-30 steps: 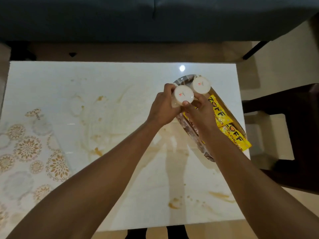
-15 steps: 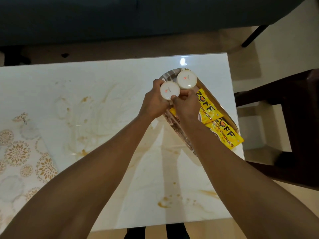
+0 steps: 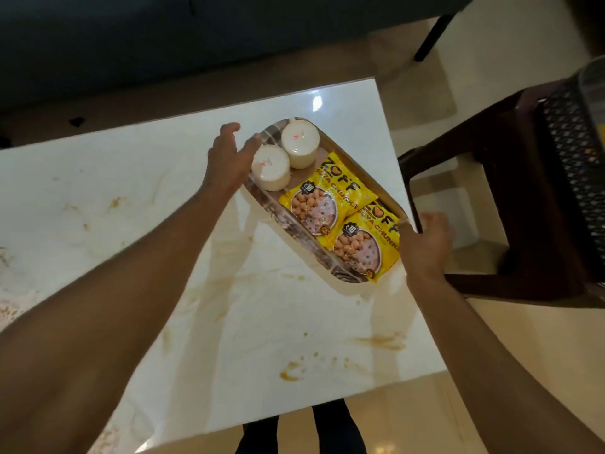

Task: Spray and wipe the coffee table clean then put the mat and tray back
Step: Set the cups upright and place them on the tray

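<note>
A long oval tray (image 3: 296, 239) lies askew at the right side of the white marble coffee table (image 3: 131, 178). It carries two white candles (image 3: 271, 167) and two yellow snack packets (image 3: 322, 199). My left hand (image 3: 227, 158) is at the tray's far end beside the nearer candle, fingers spread, thumb by the rim. At the tray's near right end, my right hand (image 3: 427, 240) curls over the corner. Brown stains (image 3: 289, 371) smear the tabletop. A sliver of the patterned mat (image 3: 7, 311) shows at the left edge.
A dark brown chair (image 3: 537, 191) stands close to the table's right side, right beside my right hand. A dark sofa (image 3: 196, 37) runs along the far side. My legs (image 3: 299, 430) show below the near table edge.
Both hands let go of the candle they held together, which now stands in the tray. The left hand went to the tray's far end, the right to its near right end. My view shifted right.
</note>
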